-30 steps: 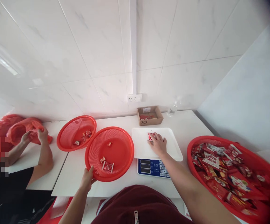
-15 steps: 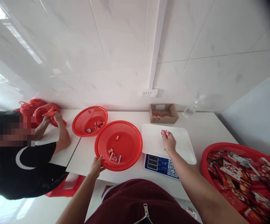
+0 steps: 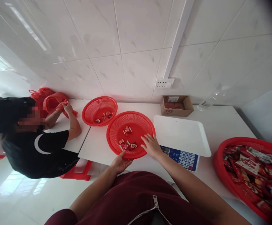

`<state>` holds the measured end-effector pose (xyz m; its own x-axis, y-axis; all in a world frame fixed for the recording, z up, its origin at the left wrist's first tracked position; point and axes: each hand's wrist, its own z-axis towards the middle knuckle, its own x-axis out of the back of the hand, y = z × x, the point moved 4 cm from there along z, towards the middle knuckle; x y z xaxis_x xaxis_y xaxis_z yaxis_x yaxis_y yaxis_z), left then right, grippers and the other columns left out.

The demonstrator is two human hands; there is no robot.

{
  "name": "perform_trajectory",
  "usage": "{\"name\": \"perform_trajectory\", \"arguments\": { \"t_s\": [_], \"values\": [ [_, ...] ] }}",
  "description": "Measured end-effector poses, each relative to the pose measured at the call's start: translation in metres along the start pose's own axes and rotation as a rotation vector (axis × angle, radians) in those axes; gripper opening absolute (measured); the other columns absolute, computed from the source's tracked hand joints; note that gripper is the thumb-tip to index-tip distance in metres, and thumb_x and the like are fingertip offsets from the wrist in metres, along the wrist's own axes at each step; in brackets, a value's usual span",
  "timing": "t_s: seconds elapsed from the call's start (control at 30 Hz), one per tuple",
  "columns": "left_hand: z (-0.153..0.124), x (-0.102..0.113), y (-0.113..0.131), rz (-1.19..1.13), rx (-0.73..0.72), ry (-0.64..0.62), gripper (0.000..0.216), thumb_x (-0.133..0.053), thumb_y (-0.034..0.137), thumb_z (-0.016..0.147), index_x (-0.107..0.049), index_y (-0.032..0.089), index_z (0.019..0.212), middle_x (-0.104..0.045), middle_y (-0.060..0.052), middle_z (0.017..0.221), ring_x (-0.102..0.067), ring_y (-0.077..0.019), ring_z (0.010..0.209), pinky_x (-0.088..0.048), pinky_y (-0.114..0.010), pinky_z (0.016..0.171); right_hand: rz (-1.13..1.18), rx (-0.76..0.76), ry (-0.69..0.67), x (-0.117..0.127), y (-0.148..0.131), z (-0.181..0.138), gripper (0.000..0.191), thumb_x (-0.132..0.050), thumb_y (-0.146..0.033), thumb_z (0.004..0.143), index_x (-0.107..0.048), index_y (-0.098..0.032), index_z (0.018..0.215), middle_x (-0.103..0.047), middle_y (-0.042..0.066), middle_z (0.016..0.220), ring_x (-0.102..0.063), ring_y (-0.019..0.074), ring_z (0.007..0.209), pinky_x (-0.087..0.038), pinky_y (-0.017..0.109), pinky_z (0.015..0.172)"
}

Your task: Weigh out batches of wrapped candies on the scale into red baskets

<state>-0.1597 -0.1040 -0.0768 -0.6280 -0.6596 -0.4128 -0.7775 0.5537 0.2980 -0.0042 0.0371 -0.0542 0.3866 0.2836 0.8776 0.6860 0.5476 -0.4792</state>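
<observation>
A round red plastic basket (image 3: 113,142) stands at the front of the white table, with several small wrapped candies (image 3: 127,130) on its bottom. My left hand (image 3: 121,163) grips its near rim, thumb over the edge and fingers underneath. Over the basket's right rim lies my right hand (image 3: 151,146), fingers spread and holding nothing. Just right of it is a scale with a bare white tray (image 3: 180,131) and a blue keypad panel (image 3: 181,158), partly covered by my right forearm.
Behind stands another red basket (image 3: 89,109) with candies. A cardboard box (image 3: 177,107) and a clear bottle (image 3: 206,103) are near the wall. At right, a large red basket (image 3: 220,156) is full of packets. A co-worker (image 3: 44,147) handles a red bag at left.
My right hand has left the scale tray and moved left to the basket; the candy it held is gone from it. More candies lie in the basket. The view has shifted.
</observation>
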Motion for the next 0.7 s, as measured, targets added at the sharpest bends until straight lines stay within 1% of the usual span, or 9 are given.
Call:
{"name": "perform_trajectory", "arguments": {
  "t_s": [0.1,0.2,0.3,0.37,0.47,0.53,0.6,0.63,0.7],
  "values": [
    [0.0,-0.003,0.012,-0.033,-0.044,0.026,0.031,-0.048,0.037,0.091,-0.057,0.01,0.102,-0.069,-0.007,0.078,-0.067,-0.0152,0.062,-0.056,-0.027,0.065,0.068,0.013,0.118,0.0,0.001,-0.014,0.039,-0.047,-0.03,0.087,-0.057,-0.019,0.123,-0.055,0.013,0.132,-0.04,0.0278,0.131,-0.029,0.052,0.109],
    [-0.004,-0.007,0.023,-0.001,-0.067,0.062,0.021,-0.048,0.032,0.092,-0.056,0.014,0.096,-0.068,-0.004,0.075,-0.067,-0.0157,0.06,-0.057,-0.028,0.063,0.193,-0.057,0.293,0.013,0.005,-0.038,0.037,-0.045,-0.031,0.089,-0.057,-0.02,0.122,-0.059,0.013,0.125,-0.05,0.0251,0.122,-0.04,0.047,0.103],
    [-0.004,-0.009,0.033,0.009,-0.096,0.157,0.009,-0.047,0.021,0.09,-0.055,0.015,0.092,-0.068,-0.004,0.074,-0.068,-0.0168,0.063,-0.058,-0.029,0.063,0.24,-0.158,0.378,0.024,0.013,-0.071,0.036,-0.045,-0.03,0.089,-0.056,-0.021,0.121,-0.062,0.011,0.121,-0.056,0.022,0.114,-0.045,0.043,0.1],
    [0.002,-0.014,0.041,0.037,-0.088,0.151,0.008,-0.049,0.019,0.088,-0.056,0.016,0.091,-0.067,-0.004,0.073,-0.068,-0.0176,0.064,-0.059,-0.031,0.063,0.231,-0.24,0.427,0.032,0.027,-0.097,0.036,-0.044,-0.031,0.089,-0.056,-0.021,0.122,-0.062,0.011,0.122,-0.055,0.0215,0.116,-0.045,0.042,0.1],
    [0.012,-0.022,0.052,0.089,-0.093,0.178,0.006,-0.05,0.019,0.084,-0.055,0.017,0.087,-0.066,-0.003,0.071,-0.067,-0.0184,0.064,-0.059,-0.033,0.06,0.191,-0.412,0.526,0.05,0.062,-0.146,0.038,-0.042,-0.033,0.089,-0.055,-0.021,0.122,-0.061,0.011,0.122,-0.055,0.022,0.116,-0.044,0.043,0.101],
    [0.017,-0.023,0.059,0.124,-0.091,0.226,0.005,-0.05,0.021,0.084,-0.054,0.019,0.081,-0.064,-0.002,0.069,-0.065,-0.0172,0.06,-0.058,-0.031,0.055,0.156,-0.553,0.576,0.067,0.091,-0.182,0.039,-0.042,-0.035,0.088,-0.056,-0.021,0.122,-0.061,0.011,0.122,-0.055,0.0231,0.115,-0.043,0.044,0.101],
    [0.023,-0.021,0.069,0.146,-0.11,0.282,0.01,-0.05,0.026,0.085,-0.052,0.02,0.077,-0.06,-0.001,0.067,-0.062,-0.0147,0.054,-0.055,-0.027,0.05,0.118,-0.703,0.598,0.085,0.122,-0.218,0.041,-0.043,-0.036,0.086,-0.056,-0.02,0.122,-0.061,0.011,0.122,-0.054,0.0245,0.116,-0.041,0.045,0.101],
    [0.027,-0.017,0.076,0.156,-0.136,0.315,0.012,-0.049,0.028,0.086,-0.05,0.021,0.075,-0.058,0.0,0.066,-0.059,-0.0131,0.051,-0.054,-0.025,0.047,0.096,-0.769,0.61,0.094,0.138,-0.235,0.042,-0.042,-0.036,0.086,-0.055,-0.02,0.123,-0.06,0.011,0.123,-0.053,0.025,0.118,-0.04,0.046,0.102],
    [0.034,-0.009,0.095,0.205,-0.244,0.372,0.012,-0.047,0.028,0.086,-0.045,0.023,0.075,-0.052,0.002,0.064,-0.054,-0.011,0.048,-0.051,-0.022,0.045,0.061,-0.896,0.655,0.112,0.169,-0.265,0.044,-0.04,-0.034,0.085,-0.054,-0.019,0.125,-0.058,0.012,0.125,-0.051,0.0255,0.119,-0.038,0.046,0.102]
  ]
}}
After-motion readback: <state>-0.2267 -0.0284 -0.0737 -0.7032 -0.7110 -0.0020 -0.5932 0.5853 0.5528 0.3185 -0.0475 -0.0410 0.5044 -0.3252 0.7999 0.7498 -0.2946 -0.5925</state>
